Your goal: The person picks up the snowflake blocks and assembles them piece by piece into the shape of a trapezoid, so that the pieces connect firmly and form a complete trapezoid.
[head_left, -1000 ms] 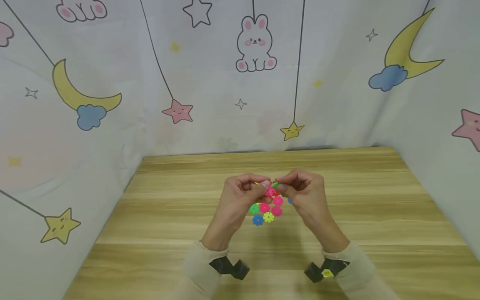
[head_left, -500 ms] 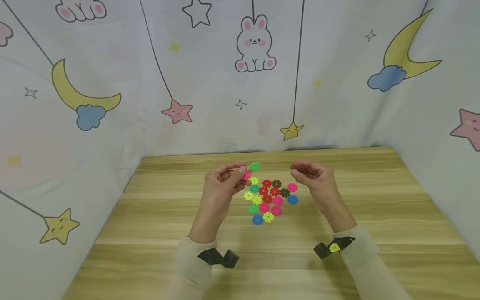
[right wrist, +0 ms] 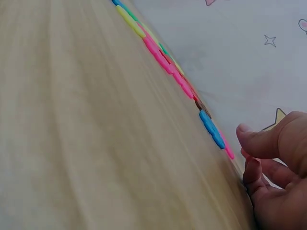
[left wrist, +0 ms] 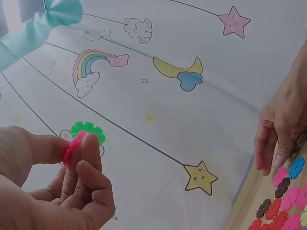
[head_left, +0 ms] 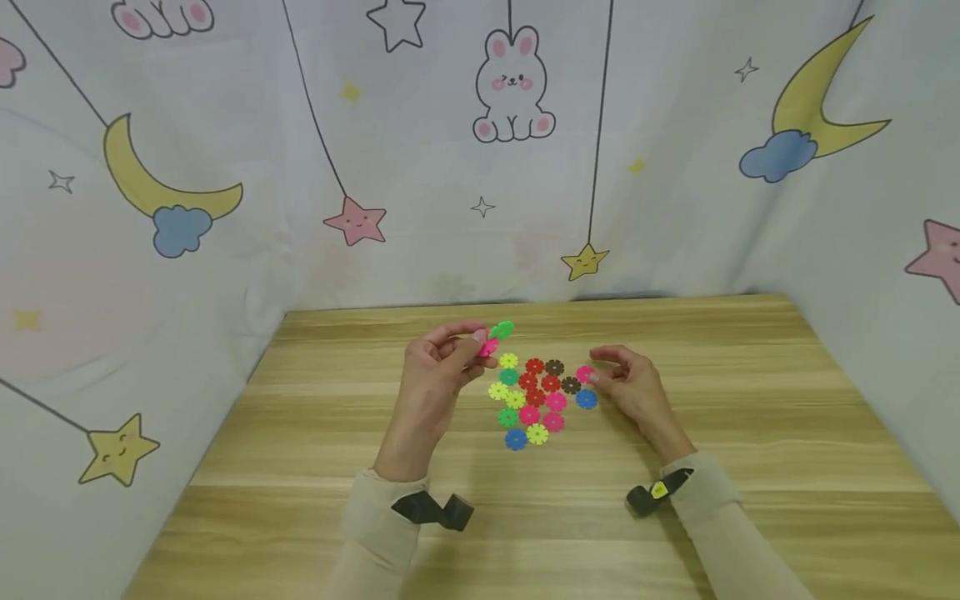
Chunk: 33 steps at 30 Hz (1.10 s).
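Down from above the right side of the loose discs [head_left: 529, 415], our right hand [head_left: 633, 387] has come to the outlying pink disc [head_left: 583, 373], while our left hand [head_left: 435, 375] has stayed nearly where it was half a second ago. We have the right thumb and index finger parted, with the thumb overlapping that disc in the head view; whether it touches, we cannot tell. The blue disc [head_left: 587, 399] and the brown disc [head_left: 571, 385] lie just beside it, but its far side faces away from the group, which probably makes it easy for us to get at. Our left thumb and index finger pinch the held pink disc [left wrist: 74, 148], raised off the table [head_left: 300, 467] beyond the left edge of the group. Attached to it is the green disc [left wrist: 88, 130], sticking out past our fingertips, seemingly slotted in at the rim. We judge the pair is held by the pink part so that the green one's toothed edge stays exposed. Everything else lies flat and spread mostly in one layer, which likely keeps each colour within easy view and reach for us.
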Motion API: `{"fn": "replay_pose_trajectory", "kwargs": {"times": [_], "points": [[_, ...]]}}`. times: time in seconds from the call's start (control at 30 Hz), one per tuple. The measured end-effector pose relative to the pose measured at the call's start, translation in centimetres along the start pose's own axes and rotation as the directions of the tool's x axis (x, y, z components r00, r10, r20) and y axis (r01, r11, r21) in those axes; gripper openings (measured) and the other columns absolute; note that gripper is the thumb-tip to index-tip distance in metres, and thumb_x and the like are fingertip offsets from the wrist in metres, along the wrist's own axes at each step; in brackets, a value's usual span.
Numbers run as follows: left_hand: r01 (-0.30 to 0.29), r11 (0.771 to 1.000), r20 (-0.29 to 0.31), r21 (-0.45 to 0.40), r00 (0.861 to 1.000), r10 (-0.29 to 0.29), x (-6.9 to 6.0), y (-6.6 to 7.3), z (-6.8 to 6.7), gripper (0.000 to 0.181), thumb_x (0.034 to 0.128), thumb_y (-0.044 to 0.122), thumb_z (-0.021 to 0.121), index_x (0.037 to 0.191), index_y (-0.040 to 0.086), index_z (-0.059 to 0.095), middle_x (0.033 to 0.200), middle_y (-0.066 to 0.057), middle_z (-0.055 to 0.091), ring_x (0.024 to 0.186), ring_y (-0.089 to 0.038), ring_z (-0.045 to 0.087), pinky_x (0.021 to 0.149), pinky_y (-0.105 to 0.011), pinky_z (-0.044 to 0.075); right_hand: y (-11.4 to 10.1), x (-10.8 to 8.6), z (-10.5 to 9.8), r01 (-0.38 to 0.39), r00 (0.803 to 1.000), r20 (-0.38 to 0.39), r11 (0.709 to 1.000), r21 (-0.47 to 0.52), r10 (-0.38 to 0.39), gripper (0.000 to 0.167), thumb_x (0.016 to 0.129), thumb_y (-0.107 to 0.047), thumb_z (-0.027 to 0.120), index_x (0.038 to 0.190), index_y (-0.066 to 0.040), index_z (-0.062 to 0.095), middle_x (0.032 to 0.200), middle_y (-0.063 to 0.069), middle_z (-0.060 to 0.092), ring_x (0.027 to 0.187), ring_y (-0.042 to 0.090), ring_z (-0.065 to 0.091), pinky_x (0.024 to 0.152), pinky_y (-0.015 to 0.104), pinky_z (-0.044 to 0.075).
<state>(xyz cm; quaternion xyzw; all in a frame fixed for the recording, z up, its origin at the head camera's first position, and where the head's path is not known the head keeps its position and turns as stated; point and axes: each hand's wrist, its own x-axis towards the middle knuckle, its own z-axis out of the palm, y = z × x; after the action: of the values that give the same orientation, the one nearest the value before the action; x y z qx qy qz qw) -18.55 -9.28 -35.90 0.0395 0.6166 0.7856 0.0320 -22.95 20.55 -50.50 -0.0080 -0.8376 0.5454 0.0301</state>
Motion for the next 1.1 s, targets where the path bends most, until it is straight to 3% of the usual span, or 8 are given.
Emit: {"fn": "replay_pose_trajectory", "kwargs": {"times": [0.23, 0.4, 0.63, 0.73, 0.87, 1.0, 1.1], "points": [[0.018, 1.000, 0.000, 0.011, 1.000, -0.018, 0.1, -0.1, 0.1, 0.025, 0.1048, 0.003, 0.065, 0.128, -0.008, 0.068, 0.080, 0.005, 0.077, 0.071, -0.010, 0.075, 0.079, -0.023, 0.064, 0.0, -0.2, 0.7, 0.059, 0.998, -0.023, 0.985, -0.162, -0.064, 0.040, 0.094, -0.009, 0.082, 0.133, -0.008, 0.071, 0.122, 0.017, 0.076, 0.085, 0.020, 0.061, 0.067, 0.022, 0.049], [0.019, 0.999, -0.004, 0.030, 1.000, -0.019, 0.2, -0.3, -0.1, 0.029, 0.1053, 0.005, 0.066, 0.132, -0.007, 0.069, 0.081, 0.004, 0.076, 0.071, -0.009, 0.076, 0.076, -0.021, 0.063, -0.1, -0.3, 1.1, 0.086, 0.995, -0.032, 0.982, -0.168, -0.093, 0.038, 0.094, -0.007, 0.082, 0.131, -0.007, 0.072, 0.121, 0.016, 0.078, 0.091, 0.022, 0.064, 0.072, 0.021, 0.051], [0.011, 0.999, 0.000, 0.034, 1.000, -0.011, 0.2, -0.4, -0.1, 0.032, 0.1048, 0.006, 0.068, 0.134, -0.009, 0.069, 0.082, 0.006, 0.077, 0.071, -0.008, 0.075, 0.076, -0.021, 0.064, -0.3, -0.2, 0.9, 0.093, 0.995, -0.035, 0.992, -0.085, -0.096, 0.037, 0.093, -0.003, 0.082, 0.128, -0.007, 0.074, 0.113, 0.018, 0.075, 0.102, 0.028, 0.072, 0.080, 0.018, 0.057], [0.010, 1.000, 0.002, 0.028, 1.000, -0.010, 0.2, -0.4, -0.2, 0.032, 0.1045, 0.005, 0.068, 0.133, -0.009, 0.069, 0.080, 0.007, 0.078, 0.071, -0.008, 0.075, 0.075, -0.020, 0.063, -0.4, -0.1, 0.6, 0.075, 0.996, -0.045, 0.995, -0.058, -0.078, 0.031, 0.093, -0.007, 0.083, 0.123, -0.007, 0.076, 0.112, 0.018, 0.077, 0.098, 0.022, 0.073, 0.081, 0.017, 0.057], [0.009, 1.000, 0.006, 0.023, 1.000, -0.010, 0.2, -0.5, -0.2, 0.030, 0.1042, 0.004, 0.068, 0.131, -0.009, 0.069, 0.080, 0.007, 0.079, 0.070, -0.007, 0.075, 0.075, -0.020, 0.063, -0.6, -0.2, 0.5, 0.025, 0.999, -0.023, 0.998, 0.061, -0.024, 0.028, 0.094, -0.013, 0.085, 0.119, -0.004, 0.078, 0.116, 0.018, 0.079, 0.094, 0.011, 0.073, 0.079, 0.018, 0.059], [0.008, 1.000, 0.016, 0.021, 1.000, -0.009, 0.3, -0.6, -0.1, 0.030, 0.1045, 0.004, 0.068, 0.131, -0.010, 0.068, 0.080, 0.008, 0.079, 0.070, -0.007, 0.075, 0.075, -0.020, 0.064, -1.4, -0.3, 0.4, -0.001, 1.000, 0.007, 0.983, 0.185, 0.000, 0.035, 0.093, -0.020, 0.087, 0.122, -0.003, 0.078, 0.114, 0.008, 0.082, 0.092, 0.004, 0.076, 0.078, 0.019, 0.062], [0.014, 1.000, 0.014, 0.012, 1.000, -0.015, 0.3, -0.6, -0.1, 0.026, 0.1038, 0.004, 0.068, 0.126, -0.010, 0.069, 0.077, 0.007, 0.078, 0.067, -0.007, 0.074, 0.072, -0.020, 0.063, -2.3, -0.5, 0.4, 0.000, 1.000, 0.022, 0.974, 0.228, -0.005, 0.041, 0.091, -0.027, 0.089, 0.123, -0.003, 0.078, 0.106, -0.003, 0.083, 0.093, 0.008, 0.078, 0.079, 0.022, 0.064]]}}
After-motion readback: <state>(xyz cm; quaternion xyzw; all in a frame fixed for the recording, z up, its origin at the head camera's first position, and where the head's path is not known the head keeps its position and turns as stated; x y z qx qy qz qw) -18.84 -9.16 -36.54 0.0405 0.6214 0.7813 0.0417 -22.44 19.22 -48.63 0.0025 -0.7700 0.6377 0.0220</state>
